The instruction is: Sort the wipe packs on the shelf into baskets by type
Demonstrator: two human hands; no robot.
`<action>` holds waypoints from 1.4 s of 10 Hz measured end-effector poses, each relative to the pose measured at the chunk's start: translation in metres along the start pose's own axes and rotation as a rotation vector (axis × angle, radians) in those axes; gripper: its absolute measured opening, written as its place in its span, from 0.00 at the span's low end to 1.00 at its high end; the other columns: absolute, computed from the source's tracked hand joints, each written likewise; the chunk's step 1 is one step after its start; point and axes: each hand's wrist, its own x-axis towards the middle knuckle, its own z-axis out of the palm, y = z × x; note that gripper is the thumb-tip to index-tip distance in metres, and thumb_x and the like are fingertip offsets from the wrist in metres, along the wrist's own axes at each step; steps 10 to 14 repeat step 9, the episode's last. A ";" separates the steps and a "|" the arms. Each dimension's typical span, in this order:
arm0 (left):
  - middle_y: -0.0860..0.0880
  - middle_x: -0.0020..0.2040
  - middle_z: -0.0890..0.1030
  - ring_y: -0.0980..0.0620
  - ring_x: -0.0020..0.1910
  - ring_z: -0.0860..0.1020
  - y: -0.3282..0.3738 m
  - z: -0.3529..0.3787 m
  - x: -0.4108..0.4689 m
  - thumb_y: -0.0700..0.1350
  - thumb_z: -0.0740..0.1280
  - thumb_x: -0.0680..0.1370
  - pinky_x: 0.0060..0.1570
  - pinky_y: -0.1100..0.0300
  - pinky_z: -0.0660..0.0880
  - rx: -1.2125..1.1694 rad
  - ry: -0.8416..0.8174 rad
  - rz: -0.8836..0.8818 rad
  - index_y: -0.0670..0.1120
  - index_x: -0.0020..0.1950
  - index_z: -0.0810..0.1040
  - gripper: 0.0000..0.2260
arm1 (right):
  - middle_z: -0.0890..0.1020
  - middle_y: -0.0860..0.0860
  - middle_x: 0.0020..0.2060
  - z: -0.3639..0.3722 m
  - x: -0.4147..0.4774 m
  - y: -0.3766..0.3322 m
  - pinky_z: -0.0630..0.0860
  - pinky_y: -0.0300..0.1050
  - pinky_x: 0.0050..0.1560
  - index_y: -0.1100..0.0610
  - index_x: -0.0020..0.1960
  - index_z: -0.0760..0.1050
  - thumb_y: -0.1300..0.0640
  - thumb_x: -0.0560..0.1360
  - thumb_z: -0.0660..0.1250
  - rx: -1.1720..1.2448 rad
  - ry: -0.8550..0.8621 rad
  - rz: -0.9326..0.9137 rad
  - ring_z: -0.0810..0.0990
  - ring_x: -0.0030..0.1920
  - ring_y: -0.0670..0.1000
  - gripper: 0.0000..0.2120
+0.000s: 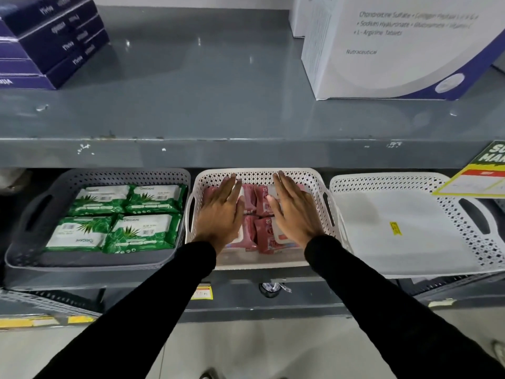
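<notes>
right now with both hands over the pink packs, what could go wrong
1. The left hand and right hand hide much of the pink wipe packs, so a misplaced type could go unnoticed.
2. The white basket sits close to the shelf's front edge; pressing or pulling might tip it forward.

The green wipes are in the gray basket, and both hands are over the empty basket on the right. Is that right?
Not quite. The head view shows the left hand and right hand over the middle white basket, which holds red wipe packs. The green wipe packs are indeed in the gray basket.
</notes>
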 end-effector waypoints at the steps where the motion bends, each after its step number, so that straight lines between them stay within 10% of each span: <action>1: 0.44 0.80 0.61 0.48 0.80 0.56 -0.005 0.020 0.007 0.50 0.47 0.84 0.80 0.48 0.39 0.025 -0.053 0.009 0.43 0.79 0.60 0.24 | 0.54 0.55 0.81 0.019 0.008 0.004 0.54 0.52 0.79 0.57 0.81 0.50 0.47 0.85 0.47 -0.041 -0.084 0.044 0.53 0.81 0.52 0.27; 4: 0.42 0.78 0.66 0.46 0.79 0.60 -0.014 0.045 0.004 0.46 0.52 0.82 0.80 0.49 0.54 0.001 -0.031 0.031 0.39 0.77 0.63 0.24 | 0.49 0.53 0.82 0.053 0.004 0.013 0.41 0.52 0.80 0.57 0.82 0.46 0.48 0.85 0.45 -0.131 -0.122 0.053 0.46 0.82 0.52 0.28; 6: 0.42 0.76 0.69 0.45 0.77 0.65 -0.014 0.047 0.005 0.46 0.53 0.81 0.77 0.65 0.34 0.067 -0.019 0.014 0.39 0.76 0.66 0.24 | 0.53 0.53 0.82 0.059 0.005 0.013 0.43 0.52 0.80 0.57 0.81 0.49 0.49 0.85 0.46 -0.158 -0.106 0.052 0.49 0.82 0.53 0.28; 8: 0.43 0.81 0.58 0.48 0.81 0.54 0.007 0.021 0.001 0.50 0.45 0.82 0.80 0.44 0.49 0.202 -0.031 0.006 0.41 0.79 0.57 0.27 | 0.46 0.52 0.82 0.031 0.002 0.001 0.37 0.51 0.78 0.57 0.82 0.43 0.48 0.85 0.44 -0.086 -0.100 0.047 0.45 0.82 0.50 0.29; 14: 0.44 0.81 0.58 0.48 0.81 0.55 0.016 0.009 -0.005 0.52 0.42 0.82 0.79 0.41 0.54 0.224 0.022 -0.002 0.41 0.79 0.57 0.28 | 0.48 0.52 0.82 0.019 -0.007 -0.009 0.36 0.49 0.77 0.57 0.82 0.44 0.46 0.84 0.44 -0.112 0.001 -0.011 0.46 0.82 0.50 0.29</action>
